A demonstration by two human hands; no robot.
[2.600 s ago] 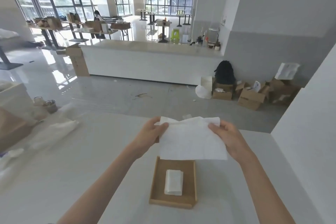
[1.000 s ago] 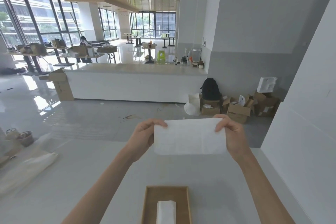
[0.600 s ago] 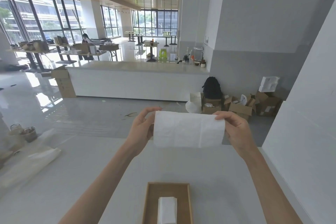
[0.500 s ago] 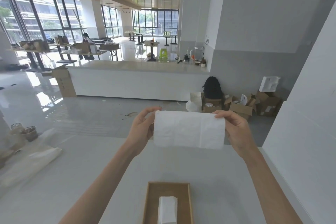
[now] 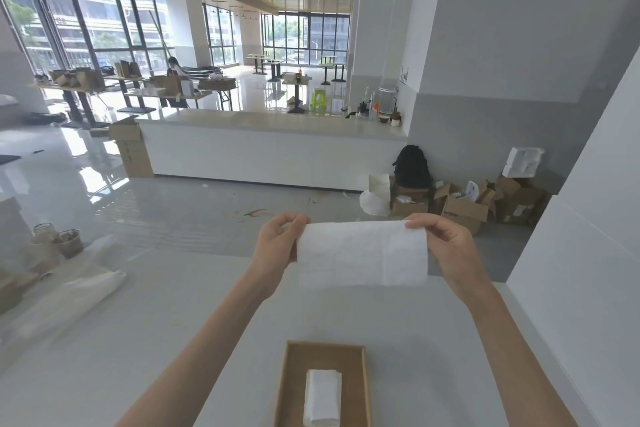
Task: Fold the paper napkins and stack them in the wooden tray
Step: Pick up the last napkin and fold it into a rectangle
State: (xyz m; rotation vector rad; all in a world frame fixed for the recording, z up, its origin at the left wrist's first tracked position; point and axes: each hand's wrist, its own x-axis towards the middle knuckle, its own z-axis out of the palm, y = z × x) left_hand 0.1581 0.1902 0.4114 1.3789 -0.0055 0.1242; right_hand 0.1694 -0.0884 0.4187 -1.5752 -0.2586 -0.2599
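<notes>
Over worktop (image 5: 156,322), napkin (image 5: 362,253) held in air as wide strip, long axis left-to-right. Left hand (image 5: 277,243) pinches top left corner, right hand (image 5: 446,243) pinches top right corner; lower edge hangs free. Tray (image 5: 287,385) lies below strip and nearer person, midway between hands, long axis running away from person, so crosswise to strip. Folded napkin (image 5: 322,397) lies inside, lengthwise. Likely next: bring ends together, then quarter turn before lowering. Neither hand nearer tray.
</notes>
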